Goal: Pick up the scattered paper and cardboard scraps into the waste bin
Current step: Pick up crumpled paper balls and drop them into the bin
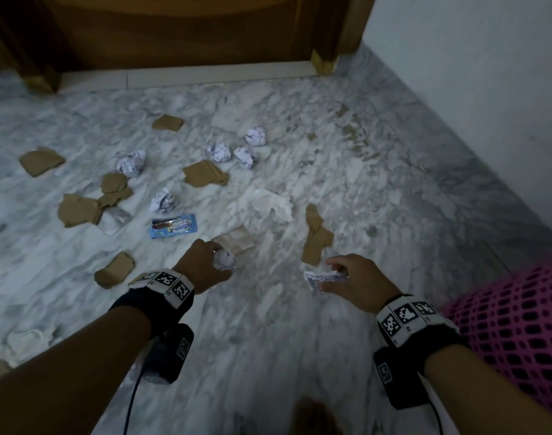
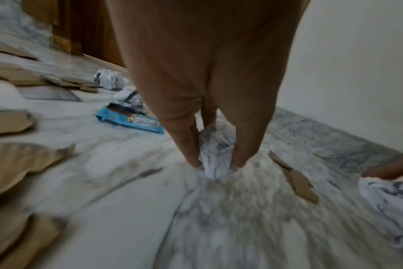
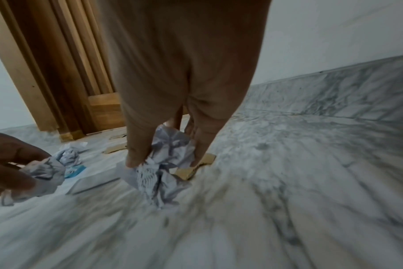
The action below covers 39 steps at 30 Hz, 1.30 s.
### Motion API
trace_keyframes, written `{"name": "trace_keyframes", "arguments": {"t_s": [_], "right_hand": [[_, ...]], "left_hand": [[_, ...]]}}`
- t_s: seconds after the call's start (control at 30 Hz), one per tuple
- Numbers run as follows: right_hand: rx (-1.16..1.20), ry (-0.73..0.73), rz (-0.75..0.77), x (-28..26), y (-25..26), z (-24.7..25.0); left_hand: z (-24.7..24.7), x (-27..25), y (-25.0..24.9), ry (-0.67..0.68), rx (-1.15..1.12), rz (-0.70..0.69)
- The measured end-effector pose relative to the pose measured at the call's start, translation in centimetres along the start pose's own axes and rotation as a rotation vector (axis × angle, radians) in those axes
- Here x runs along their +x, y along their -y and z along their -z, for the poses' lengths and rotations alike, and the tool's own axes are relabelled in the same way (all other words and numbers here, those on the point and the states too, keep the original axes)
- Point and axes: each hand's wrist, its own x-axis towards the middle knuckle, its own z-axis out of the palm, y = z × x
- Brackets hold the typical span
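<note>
My left hand pinches a small crumpled paper ball just above the marble floor; the left wrist view shows the ball between thumb and fingers. My right hand grips a larger crumpled sheet, which also shows in the right wrist view. Several more paper balls and torn cardboard scraps lie scattered ahead. A pink mesh waste bin stands at my right.
A blue snack wrapper and a white tissue lie among the scraps. A wooden door closes the far side, and a white wall runs along the right. A cardboard strip lies beyond my right hand.
</note>
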Motion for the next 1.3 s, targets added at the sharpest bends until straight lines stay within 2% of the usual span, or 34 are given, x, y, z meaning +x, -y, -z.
{"name": "trace_keyframes", "arguments": {"t_s": [0.2,0.37,0.53,0.63,0.8,1.1,1.3], "right_hand": [[0.108,-0.039,0.1,4.5,0.5,1.9],[0.283,-0.101,0.073,8.6,-0.3,1.1],[0.249,-0.13,0.126,10.6,-0.9,0.0],[0.107,-0.142,0.03,11.0,-1.5,0.1],[0.145,-0.059,-0.025,11.3,-2.6,0.0],[0.225,-0.095,-0.16,11.1,-1.6,-0.7],[0.304,-0.088,-0.144,11.2,-1.8,-0.3]], "left_hand": [[0.6,3.6,-1.9,0.011,0.025,-0.052],[-1.0,5.4,-1.9,0.084,0.113,0.051],[-2.0,5.3,-1.5,0.028,0.172,0.03],[-2.1,5.3,-1.8,0.011,0.183,0.027],[-2.2,5.6,-2.1,-0.001,0.193,0.04],[-2.2,6.0,-2.5,-0.019,0.167,0.053],[-2.0,6.1,-2.9,-0.046,0.107,0.077]]}}
